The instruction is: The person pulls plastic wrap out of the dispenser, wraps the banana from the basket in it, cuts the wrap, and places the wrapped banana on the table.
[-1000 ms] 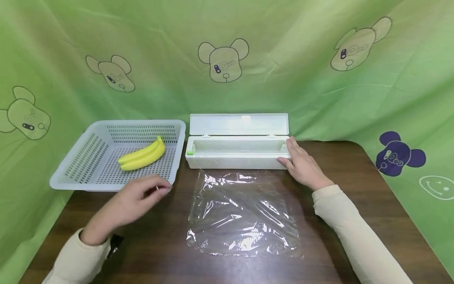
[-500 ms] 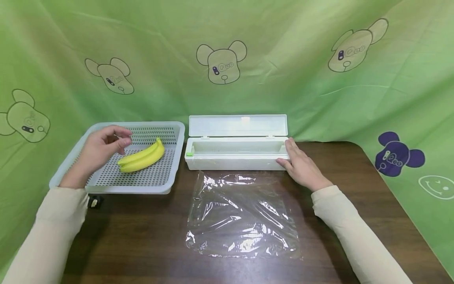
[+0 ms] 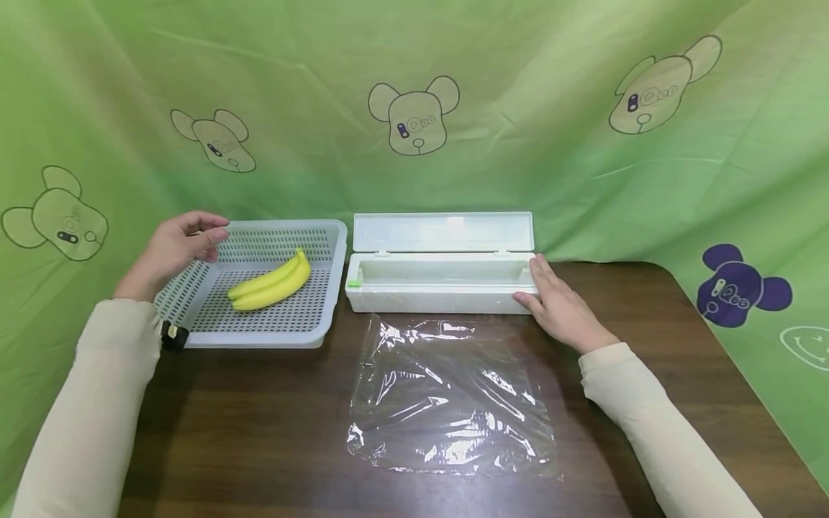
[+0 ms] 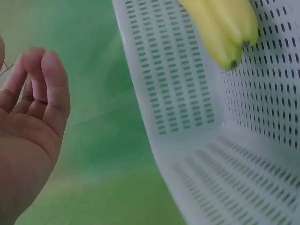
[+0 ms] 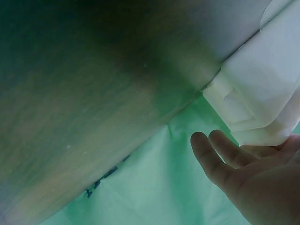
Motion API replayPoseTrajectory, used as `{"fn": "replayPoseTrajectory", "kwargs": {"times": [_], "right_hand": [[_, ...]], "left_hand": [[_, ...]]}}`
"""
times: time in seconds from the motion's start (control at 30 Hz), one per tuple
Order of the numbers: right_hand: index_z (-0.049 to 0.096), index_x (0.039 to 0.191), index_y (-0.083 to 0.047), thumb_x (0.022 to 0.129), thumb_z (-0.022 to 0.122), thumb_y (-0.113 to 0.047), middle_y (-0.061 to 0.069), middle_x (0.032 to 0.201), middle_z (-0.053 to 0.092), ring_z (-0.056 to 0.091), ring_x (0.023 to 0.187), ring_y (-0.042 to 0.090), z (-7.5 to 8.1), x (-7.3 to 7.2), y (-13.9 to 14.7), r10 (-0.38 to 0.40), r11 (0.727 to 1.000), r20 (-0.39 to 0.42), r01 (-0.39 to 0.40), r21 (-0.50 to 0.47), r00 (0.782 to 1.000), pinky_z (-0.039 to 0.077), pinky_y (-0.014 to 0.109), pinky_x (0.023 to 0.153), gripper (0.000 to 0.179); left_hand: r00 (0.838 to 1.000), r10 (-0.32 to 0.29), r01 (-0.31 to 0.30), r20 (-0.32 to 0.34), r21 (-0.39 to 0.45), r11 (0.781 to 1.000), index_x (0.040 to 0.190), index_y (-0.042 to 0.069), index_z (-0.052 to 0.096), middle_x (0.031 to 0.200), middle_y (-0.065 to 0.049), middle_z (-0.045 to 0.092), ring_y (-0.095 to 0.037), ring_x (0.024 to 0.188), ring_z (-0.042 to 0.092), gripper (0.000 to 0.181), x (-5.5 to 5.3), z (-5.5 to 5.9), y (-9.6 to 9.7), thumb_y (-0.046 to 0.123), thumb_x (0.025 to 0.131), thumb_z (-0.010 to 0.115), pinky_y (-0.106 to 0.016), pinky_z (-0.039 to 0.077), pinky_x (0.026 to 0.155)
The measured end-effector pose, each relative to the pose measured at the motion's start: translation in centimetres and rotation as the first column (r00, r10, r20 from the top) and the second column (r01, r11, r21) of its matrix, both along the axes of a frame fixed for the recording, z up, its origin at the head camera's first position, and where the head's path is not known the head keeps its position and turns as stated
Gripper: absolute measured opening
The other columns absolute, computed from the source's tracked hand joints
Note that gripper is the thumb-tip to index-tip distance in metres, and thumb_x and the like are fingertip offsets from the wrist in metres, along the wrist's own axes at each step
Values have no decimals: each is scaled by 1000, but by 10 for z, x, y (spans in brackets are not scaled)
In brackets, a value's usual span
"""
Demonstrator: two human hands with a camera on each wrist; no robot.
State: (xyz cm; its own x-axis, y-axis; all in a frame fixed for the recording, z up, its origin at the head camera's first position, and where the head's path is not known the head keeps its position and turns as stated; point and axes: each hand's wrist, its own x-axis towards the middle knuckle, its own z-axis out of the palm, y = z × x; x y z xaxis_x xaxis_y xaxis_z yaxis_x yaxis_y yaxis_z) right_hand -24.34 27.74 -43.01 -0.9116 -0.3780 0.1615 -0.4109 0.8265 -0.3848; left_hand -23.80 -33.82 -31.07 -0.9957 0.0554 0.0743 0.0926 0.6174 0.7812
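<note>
My left hand (image 3: 178,248) hovers over the back left of a pale plastic basket (image 3: 252,339), its fingers loosely bent with nothing between them. Two yellow bananas (image 3: 272,284), joined at the stem, lie in the basket, apart from that hand. My right hand (image 3: 563,306) rests against the right end of a long white box (image 3: 440,301), the thumb at the front corner and the fingers fairly straight along the end. The box's lid (image 3: 443,232) stands raised at the back, and a green slider (image 3: 353,283) sits at its front left. In the right wrist view, fingers (image 5: 211,159) extend beside the box.
A wrinkled sheet of clear film (image 3: 447,403) lies flat on the dark wooden table (image 3: 259,424), in front of the box. Behind everything hangs a green printed curtain (image 3: 311,144). A small black device (image 3: 173,336) is at my left wrist.
My left hand has moved from the basket's front edge up and back to the left, over the basket. The right hand stays at the box's end. The head view has shifted slightly.
</note>
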Motion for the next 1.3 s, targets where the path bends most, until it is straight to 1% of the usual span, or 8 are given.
{"fn": "replayPoseTrajectory", "kwargs": {"times": [0.2, 0.37, 0.6, 0.73, 0.93, 1.0, 1.2, 1.3], "right_hand": [[6, 157, 8, 108, 44, -45, 30, 163, 3, 5, 150, 41, 4, 1, -1, -4, 1000, 18, 4, -1, 1000, 16, 59, 116, 82], [5, 157, 8, 108, 44, -44, 29, 163, 2, 5, 151, 40, 2, 2, 0, -4, 1000, 27, 4, -3, 1000, 17, 59, 116, 81], [6, 157, 7, 107, 45, -44, 27, 164, 3, 4, 151, 38, 2, 3, 0, -3, 1000, 19, 3, -12, 1000, 17, 58, 117, 82], [6, 157, 7, 107, 45, -44, 27, 164, 2, 5, 151, 38, 4, 2, 0, -4, 1000, 21, 4, -3, 1000, 16, 57, 117, 81], [6, 158, 6, 107, 45, -45, 26, 164, 2, 5, 151, 38, 6, 2, -2, -3, 1000, 27, 3, 7, 1000, 17, 57, 117, 82], [7, 158, 6, 107, 46, -45, 26, 164, 3, 6, 151, 38, 6, 2, -2, -4, 1000, 21, 3, 8, 1000, 17, 57, 117, 82], [6, 158, 6, 107, 45, -44, 26, 164, 3, 4, 152, 36, 4, 1, -1, -8, 1000, 24, 8, 5, 1000, 17, 57, 117, 81], [6, 158, 6, 107, 45, -44, 26, 164, 3, 5, 151, 37, 3, 1, -1, -13, 1000, 25, 13, 3, 1000, 17, 58, 117, 81]], "left_hand": [[995, -43, 59, 89, -180, 982, 135, -2, 53, 109, -13, 57, -28, 88, 60, 50, -13, -3, -1, 35, 102, 62, -33, 54, 72], [986, -63, 98, 157, -227, 969, 136, -3, 52, 113, -17, 55, -31, 90, 59, 51, -30, -11, 3, 34, 102, 63, -36, 53, 74], [946, -122, 220, 300, -316, 923, 135, -10, 47, 106, -18, 58, -30, 85, 56, 55, -43, -18, 8, 28, 100, 66, -40, 51, 70], [882, -125, 302, 454, -340, 891, 133, -10, 43, 101, -18, 56, -27, 83, 55, 56, -47, -25, 8, 26, 99, 67, -42, 54, 74], [714, -92, 381, 694, -276, 882, 131, -9, 35, 89, -11, 51, -22, 81, 49, 59, -44, -38, 3, 25, 97, 70, -41, 52, 80], [685, -79, 381, 724, -264, 886, 129, -8, 34, 88, -10, 51, -21, 80, 48, 60, -42, -41, 2, 25, 95, 72, -40, 51, 78], [688, -35, 392, 725, -330, 859, 125, -8, 39, 92, -11, 49, -23, 84, 47, 64, -43, -49, 3, 26, 87, 79, -39, 50, 79], [709, -50, 383, 704, -324, 865, 127, -10, 38, 99, -14, 49, -27, 91, 48, 66, -45, -51, 0, 23, 87, 79, -43, 51, 84]]}}
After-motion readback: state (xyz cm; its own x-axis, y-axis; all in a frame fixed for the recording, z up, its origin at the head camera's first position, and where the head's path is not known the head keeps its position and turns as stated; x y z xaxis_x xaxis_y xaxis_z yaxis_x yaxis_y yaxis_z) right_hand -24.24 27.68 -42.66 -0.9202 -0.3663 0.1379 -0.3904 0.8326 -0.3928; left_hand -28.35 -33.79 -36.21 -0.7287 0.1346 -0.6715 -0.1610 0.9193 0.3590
